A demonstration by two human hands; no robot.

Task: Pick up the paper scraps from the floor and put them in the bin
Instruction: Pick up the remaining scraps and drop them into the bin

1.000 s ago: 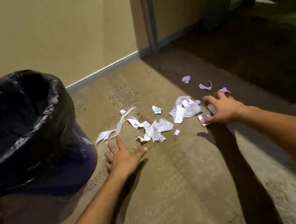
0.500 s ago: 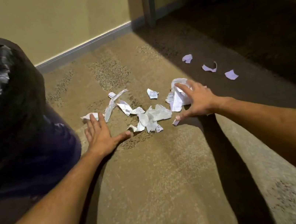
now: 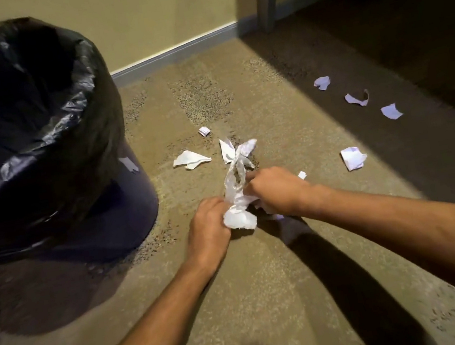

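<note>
Both hands are bunching a wad of paper scraps [image 3: 236,200] on the carpet just right of the bin [image 3: 34,128]: left hand [image 3: 208,229] and right hand [image 3: 275,191] each clutching it. Featherlight, crumply stuff, so squeeze the middle or bits drop

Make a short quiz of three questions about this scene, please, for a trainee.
1. True or false: the bin has a black liner.
2. What do the left hand and right hand grip together?
A. a bunch of paper scraps
B. a broom
3. On which side of the hands do the scraps in shadow lie?

Key: 1 true; 2 A; 3 the right, farther from the bin.
</note>
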